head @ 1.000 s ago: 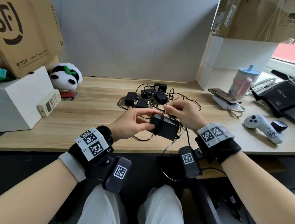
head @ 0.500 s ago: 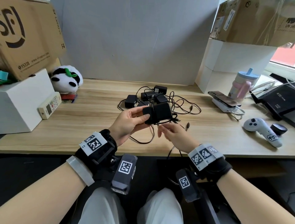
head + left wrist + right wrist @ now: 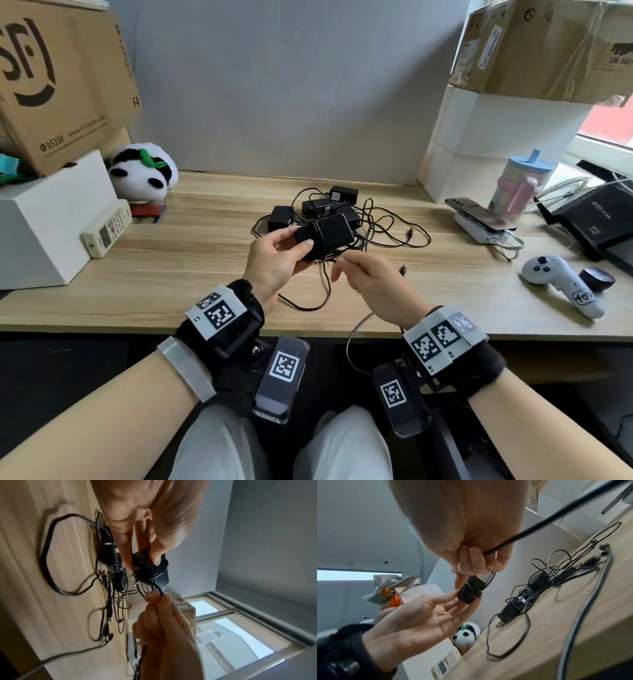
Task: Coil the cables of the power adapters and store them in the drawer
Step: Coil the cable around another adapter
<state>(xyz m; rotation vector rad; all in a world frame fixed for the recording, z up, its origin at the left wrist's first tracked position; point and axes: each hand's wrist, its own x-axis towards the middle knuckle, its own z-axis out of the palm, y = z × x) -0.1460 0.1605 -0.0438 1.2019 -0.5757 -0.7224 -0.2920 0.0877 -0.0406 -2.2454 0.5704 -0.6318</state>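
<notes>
A black power adapter [image 3: 329,233] is held above the wooden desk [image 3: 191,274] by my left hand [image 3: 274,263], thumb on top and fingers beneath. Turns of its thin black cable [image 3: 160,573] wrap around the body. Just to its right, my right hand [image 3: 363,277] pinches the loose cable [image 3: 522,534] between thumb and fingers; the rest hangs off the desk's front edge. Behind lies a tangled pile of several more black adapters [image 3: 329,205] with loose cables. No drawer shows in any view.
A white remote [image 3: 108,228] and a plush panda [image 3: 144,171] sit at the left by a white box [image 3: 44,219]. At the right are a phone on a power bank [image 3: 486,222], a bottle [image 3: 520,185], a white controller [image 3: 561,281] and a black router [image 3: 596,222].
My left hand lifted the adapter and turned it. My right hand came down from above the adapter to its near right side, drawing the cable around the body.
</notes>
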